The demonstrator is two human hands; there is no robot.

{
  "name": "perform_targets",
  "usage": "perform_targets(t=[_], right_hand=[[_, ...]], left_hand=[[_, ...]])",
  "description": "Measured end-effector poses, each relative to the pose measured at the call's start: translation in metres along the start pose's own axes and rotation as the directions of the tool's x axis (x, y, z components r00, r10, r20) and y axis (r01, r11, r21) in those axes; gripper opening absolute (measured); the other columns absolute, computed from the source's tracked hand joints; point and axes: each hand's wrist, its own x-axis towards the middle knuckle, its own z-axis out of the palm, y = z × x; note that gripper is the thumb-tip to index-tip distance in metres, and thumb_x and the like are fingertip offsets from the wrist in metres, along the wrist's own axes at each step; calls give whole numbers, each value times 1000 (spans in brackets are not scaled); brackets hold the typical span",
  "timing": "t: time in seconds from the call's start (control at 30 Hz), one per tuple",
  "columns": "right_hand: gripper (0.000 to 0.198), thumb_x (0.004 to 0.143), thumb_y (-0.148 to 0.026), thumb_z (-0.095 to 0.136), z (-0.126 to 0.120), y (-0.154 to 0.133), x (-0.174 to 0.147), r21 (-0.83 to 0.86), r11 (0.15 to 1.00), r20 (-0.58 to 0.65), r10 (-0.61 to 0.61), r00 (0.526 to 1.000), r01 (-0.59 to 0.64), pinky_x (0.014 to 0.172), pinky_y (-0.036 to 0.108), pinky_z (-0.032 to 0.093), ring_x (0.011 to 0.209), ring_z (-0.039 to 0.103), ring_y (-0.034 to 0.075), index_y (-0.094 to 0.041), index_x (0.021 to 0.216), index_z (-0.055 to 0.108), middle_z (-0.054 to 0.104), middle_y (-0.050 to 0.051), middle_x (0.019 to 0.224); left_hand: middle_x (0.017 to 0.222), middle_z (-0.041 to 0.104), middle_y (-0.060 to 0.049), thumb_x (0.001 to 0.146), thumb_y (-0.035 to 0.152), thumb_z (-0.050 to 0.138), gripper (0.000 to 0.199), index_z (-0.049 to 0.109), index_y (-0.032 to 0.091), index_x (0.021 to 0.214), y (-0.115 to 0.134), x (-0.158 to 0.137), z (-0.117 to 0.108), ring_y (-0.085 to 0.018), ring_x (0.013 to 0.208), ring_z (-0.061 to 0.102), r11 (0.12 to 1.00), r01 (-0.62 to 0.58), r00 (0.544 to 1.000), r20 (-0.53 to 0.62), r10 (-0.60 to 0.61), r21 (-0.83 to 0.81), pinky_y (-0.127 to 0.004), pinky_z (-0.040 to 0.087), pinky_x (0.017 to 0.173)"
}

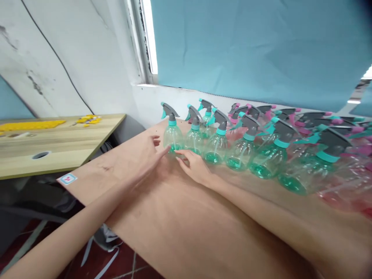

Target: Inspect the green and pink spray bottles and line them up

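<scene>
At the left end of a row stands a clear green spray bottle (173, 133) with a grey and turquoise trigger head, upright on the wooden table. My left hand (152, 151) is just in front and left of it, fingers apart, thumb near the bottle's base. In front of the base is my right hand (193, 166), fingers stretched toward the bottle, holding nothing. I cannot tell whether either hand touches the bottle. A second green spray bottle (195, 135) stands to its right, its lower part partly behind my right hand.
Several more green spray bottles (240, 149) line the table (180, 221) to the right, with pink ones (345, 190) among and behind them. Behind are a white wall and a blue-covered window (255, 50). Yellow pieces (88, 119) lie on another desk (66, 149) at left.
</scene>
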Motion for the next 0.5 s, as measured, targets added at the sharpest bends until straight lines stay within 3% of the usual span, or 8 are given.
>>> perform_targets(t=[0.13,0.27,0.4,0.5], right_hand=[[28,91,-18,44,2,2,1,17,1000,-25,19,1000,-19,89,39,53,100,65,20,-22,116,56,65,8,116],[28,89,-16,45,2,2,1,34,999,-50,17,999,-15,85,36,56,99,65,19,-21,114,57,66,7,112],[27,88,-16,45,2,2,-1,52,999,-78,20,997,-16,79,35,57,100,65,19,-22,111,56,68,6,107],[25,88,-17,45,2,1,-2,69,997,-86,28,996,-22,76,34,58,96,66,19,-22,109,57,68,6,104]], left_hand=[[133,46,-17,73,46,70,78,31,16,134,5,27,12,-32,124,45,998,-14,1000,-25,13,-57,-45,41,96],[139,40,-20,70,46,74,92,22,14,139,8,39,29,-35,127,40,996,-19,999,-44,15,-88,-48,36,100],[135,43,-20,72,46,72,87,25,12,137,2,38,39,-35,122,46,995,-14,999,-46,9,-101,-47,38,98],[125,52,-19,73,46,71,84,28,10,135,1,34,33,-34,113,54,994,1,999,-38,-5,-105,-46,42,93]])
